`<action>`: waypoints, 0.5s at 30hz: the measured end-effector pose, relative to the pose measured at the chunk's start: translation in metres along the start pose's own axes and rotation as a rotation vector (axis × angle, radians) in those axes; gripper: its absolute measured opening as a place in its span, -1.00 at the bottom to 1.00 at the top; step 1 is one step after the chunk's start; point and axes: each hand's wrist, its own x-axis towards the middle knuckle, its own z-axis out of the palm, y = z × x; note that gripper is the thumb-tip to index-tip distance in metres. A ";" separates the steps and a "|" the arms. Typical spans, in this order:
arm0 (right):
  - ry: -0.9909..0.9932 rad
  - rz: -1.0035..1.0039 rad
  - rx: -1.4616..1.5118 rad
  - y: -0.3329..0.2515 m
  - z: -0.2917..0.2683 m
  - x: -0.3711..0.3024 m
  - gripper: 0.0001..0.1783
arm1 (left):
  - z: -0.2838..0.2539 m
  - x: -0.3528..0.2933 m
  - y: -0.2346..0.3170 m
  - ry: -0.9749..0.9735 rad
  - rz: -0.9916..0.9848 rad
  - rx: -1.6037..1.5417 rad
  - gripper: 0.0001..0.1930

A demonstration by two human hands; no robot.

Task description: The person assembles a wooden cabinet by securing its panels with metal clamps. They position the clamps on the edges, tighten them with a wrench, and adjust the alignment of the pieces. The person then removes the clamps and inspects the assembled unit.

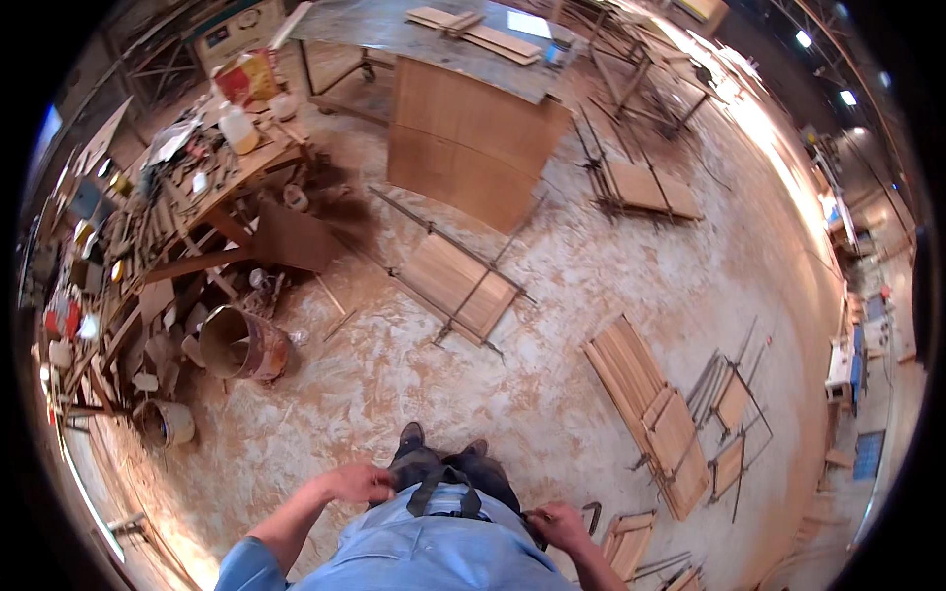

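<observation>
My left hand hangs in front of my left hip, fingers loosely bent and slightly apart, with nothing visible in it. At my right hip is my right hand, its fingers bent by the dark trousers; what they touch or hold, if anything, does not show. A clamped wooden panel lies on the floor ahead, with long metal bar clamps around it. To the right, a long stack of wooden panels lies on the floor, and a small wooden frame is just beyond my right hand.
A cluttered workbench stands at the left, with a large bucket and a smaller bucket near it. Ahead is a metal-topped table with a large plywood sheet against its front. Another clamped panel lies far right.
</observation>
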 end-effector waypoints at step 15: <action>-0.542 0.104 0.420 0.157 -0.071 0.013 -0.34 | -0.035 0.143 0.119 -0.424 -0.278 0.054 -0.50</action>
